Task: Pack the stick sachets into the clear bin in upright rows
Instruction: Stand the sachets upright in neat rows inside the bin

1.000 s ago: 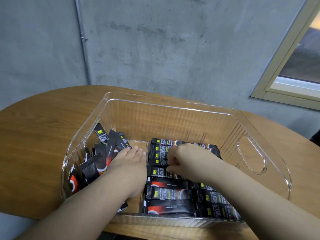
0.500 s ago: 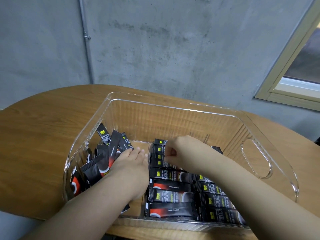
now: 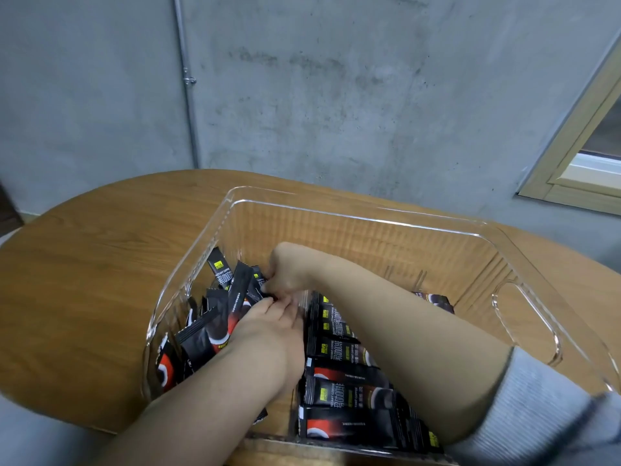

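Observation:
A clear bin (image 3: 369, 216) stands on the wooden table. Black stick sachets with red and yellow print fill its near right part in flat rows (image 3: 346, 395). A loose leaning bunch of sachets (image 3: 218, 317) stands against the bin's left wall. My left hand (image 3: 268, 334) rests flat against this bunch, fingers straight, propping it up. My right hand (image 3: 285, 274) has crossed over to the left and pinches the top of a sachet (image 3: 258, 284) at the bunch's right side. My right forearm hides part of the rows.
The round-ended wooden table (image 3: 84, 280) extends left of the bin. A grey concrete wall with a thin pipe (image 3: 188, 82) rises behind. A window frame (image 3: 578, 156) is at the right. The bin has a handle cut-out (image 3: 524, 324) in its right wall.
My right hand left the flat rows and moved left and back to the leaning bunch, where it now pinches a sachet. My left hand stayed against the bunch.

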`<state>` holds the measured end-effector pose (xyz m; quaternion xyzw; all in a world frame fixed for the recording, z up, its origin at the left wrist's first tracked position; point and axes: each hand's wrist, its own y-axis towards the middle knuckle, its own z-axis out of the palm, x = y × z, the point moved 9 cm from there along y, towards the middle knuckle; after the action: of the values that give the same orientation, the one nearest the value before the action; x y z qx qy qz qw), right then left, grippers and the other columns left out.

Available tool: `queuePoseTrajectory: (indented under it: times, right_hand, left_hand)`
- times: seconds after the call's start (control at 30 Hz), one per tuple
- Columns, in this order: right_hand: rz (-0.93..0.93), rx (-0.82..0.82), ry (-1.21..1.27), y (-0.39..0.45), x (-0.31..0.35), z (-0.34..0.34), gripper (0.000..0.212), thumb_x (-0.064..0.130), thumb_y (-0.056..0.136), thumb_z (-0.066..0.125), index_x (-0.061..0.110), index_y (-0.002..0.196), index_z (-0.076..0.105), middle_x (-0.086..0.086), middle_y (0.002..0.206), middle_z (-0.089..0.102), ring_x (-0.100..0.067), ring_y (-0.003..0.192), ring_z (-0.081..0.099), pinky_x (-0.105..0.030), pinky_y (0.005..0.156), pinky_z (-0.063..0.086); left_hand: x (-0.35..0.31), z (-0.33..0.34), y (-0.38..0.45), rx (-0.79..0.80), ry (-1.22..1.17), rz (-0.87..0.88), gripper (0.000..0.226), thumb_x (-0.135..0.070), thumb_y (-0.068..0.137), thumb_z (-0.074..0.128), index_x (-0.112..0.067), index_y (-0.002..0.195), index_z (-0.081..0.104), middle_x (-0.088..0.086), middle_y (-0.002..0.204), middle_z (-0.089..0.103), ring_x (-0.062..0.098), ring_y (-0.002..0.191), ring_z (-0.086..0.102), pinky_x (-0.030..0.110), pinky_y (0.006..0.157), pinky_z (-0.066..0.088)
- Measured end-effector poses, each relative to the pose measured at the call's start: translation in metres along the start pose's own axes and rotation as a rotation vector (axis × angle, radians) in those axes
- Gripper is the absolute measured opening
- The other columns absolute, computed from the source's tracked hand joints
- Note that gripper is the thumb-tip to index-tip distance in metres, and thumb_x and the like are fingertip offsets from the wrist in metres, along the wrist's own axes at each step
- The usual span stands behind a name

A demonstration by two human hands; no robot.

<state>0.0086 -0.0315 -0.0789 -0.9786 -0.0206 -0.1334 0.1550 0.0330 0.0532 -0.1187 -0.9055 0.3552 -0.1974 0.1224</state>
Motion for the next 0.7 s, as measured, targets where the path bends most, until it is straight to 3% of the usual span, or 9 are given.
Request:
queuePoseTrajectory:
  times: [0.13, 0.27, 0.4, 0.5, 0.6, 0.7]
  right_hand:
    - [0.023, 0.102, 0.056, -0.004, -0.005, 0.006, 0.028, 0.028, 0.091, 0.059, 0.004, 0.079, 0.064, -0.012, 0.066, 0.057, -0.019, 0.049, 0.044, -0.023, 0.049, 0.038]
    - [0.02, 0.049, 0.193, -0.007, -0.007, 0.008, 0.031, 0.022, 0.093, 0.056, -0.005, 0.102, 0.067, -0.014, 0.077, 0.057, -0.017, 0.052, 0.042, -0.023, 0.049, 0.039]
    - [0.013, -0.007, 0.334, -0.009, -0.007, 0.006, 0.011, 0.011, 0.092, 0.053, 0.005, 0.085, 0.06, -0.011, 0.075, 0.055, -0.015, 0.052, 0.043, -0.022, 0.05, 0.04]
    - [-0.002, -0.092, 0.373, -0.012, -0.008, 0.0, 0.012, 0.009, 0.091, 0.051, 0.01, 0.082, 0.059, -0.003, 0.065, 0.056, -0.012, 0.05, 0.048, -0.018, 0.048, 0.042]
    - [-0.036, -0.255, 0.387, -0.014, -0.011, -0.013, 0.014, 0.013, 0.093, 0.052, 0.012, 0.08, 0.058, -0.003, 0.072, 0.058, -0.017, 0.066, 0.054, -0.02, 0.059, 0.041]
    - [-0.083, -0.419, 0.484, -0.021, -0.014, -0.032, 0.014, 0.017, 0.094, 0.054, 0.014, 0.081, 0.055, 0.0, 0.074, 0.06, -0.014, 0.066, 0.055, -0.012, 0.052, 0.041]
  left_hand:
    - [0.0, -0.001, -0.001, -0.01, -0.02, -0.001, 0.07, -0.024, 0.096, 0.035, -0.004, 0.151, -0.004, 0.013, 0.159, -0.012, 0.024, 0.147, -0.014, 0.038, 0.118, -0.009]
    - [0.001, 0.001, 0.004, -0.001, -0.006, -0.015, 0.072, -0.026, 0.096, 0.037, -0.004, 0.151, -0.004, 0.013, 0.159, -0.014, 0.024, 0.147, -0.014, 0.038, 0.117, -0.01]
    - [0.001, 0.003, 0.005, 0.001, 0.016, -0.025, 0.074, -0.026, 0.096, 0.04, -0.004, 0.151, -0.005, 0.013, 0.159, -0.014, 0.024, 0.147, -0.014, 0.038, 0.118, -0.009]
    - [0.001, 0.002, 0.004, -0.018, 0.045, -0.027, 0.073, -0.026, 0.096, 0.04, -0.003, 0.151, -0.003, 0.014, 0.16, -0.01, 0.025, 0.147, -0.012, 0.039, 0.118, -0.008]
    - [0.0, -0.002, 0.001, -0.036, 0.047, -0.02, 0.069, -0.024, 0.097, 0.037, -0.003, 0.152, -0.001, 0.013, 0.16, -0.008, 0.025, 0.147, -0.01, 0.038, 0.118, -0.007]
    - [0.0, -0.003, -0.001, -0.036, 0.026, -0.01, 0.068, -0.022, 0.098, 0.034, -0.004, 0.151, -0.004, 0.012, 0.16, -0.011, 0.024, 0.147, -0.011, 0.038, 0.118, -0.007]
